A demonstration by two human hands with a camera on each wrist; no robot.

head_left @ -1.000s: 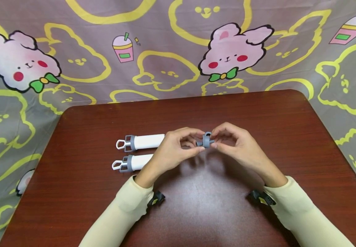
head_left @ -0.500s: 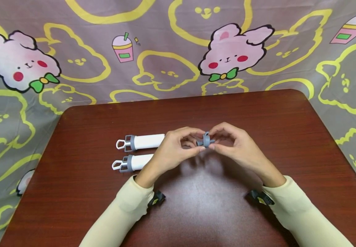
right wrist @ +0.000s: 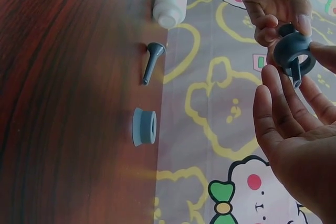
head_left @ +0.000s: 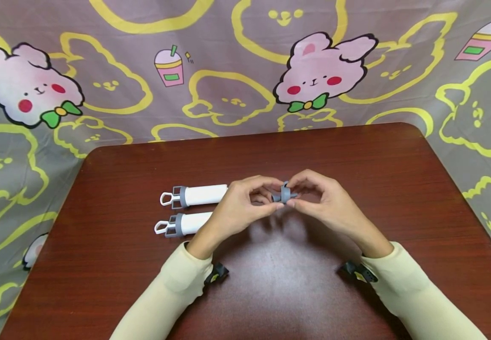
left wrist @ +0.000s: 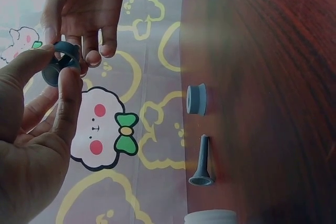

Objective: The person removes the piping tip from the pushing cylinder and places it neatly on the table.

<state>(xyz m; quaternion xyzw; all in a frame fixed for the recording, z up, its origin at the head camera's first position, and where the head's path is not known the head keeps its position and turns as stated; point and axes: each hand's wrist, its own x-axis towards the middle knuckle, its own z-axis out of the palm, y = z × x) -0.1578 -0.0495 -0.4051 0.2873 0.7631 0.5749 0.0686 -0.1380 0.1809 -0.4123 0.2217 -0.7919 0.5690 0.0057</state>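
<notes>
Between my two hands, raised over the middle of the table, is a grey ring cap (head_left: 285, 192) with a grey nozzle running through it. The nozzle's thin tip (right wrist: 296, 74) pokes out on the right side, and its wider base (left wrist: 51, 74) shows on the left. My left hand (head_left: 242, 203) pinches the assembly between thumb and fingertips. From the other side, the thumb and index finger of my right hand (head_left: 329, 202) pinch the ring's edge. The right hand's other fingers extend loosely below the nozzle tip in the right wrist view.
Two white tubes (head_left: 204, 195) with grey collars and white loop handles lie to the left, partly behind the left hand. In the wrist views, another grey flared nozzle (right wrist: 152, 64) and a grey ring cap (right wrist: 144, 127) lie on the brown table (head_left: 117, 189). A patterned cloth (head_left: 236, 47) hangs behind.
My right hand has shifted slightly left, its fingertips now on the ring instead of beside it. The ring has turned a little; my left hand has barely moved.
</notes>
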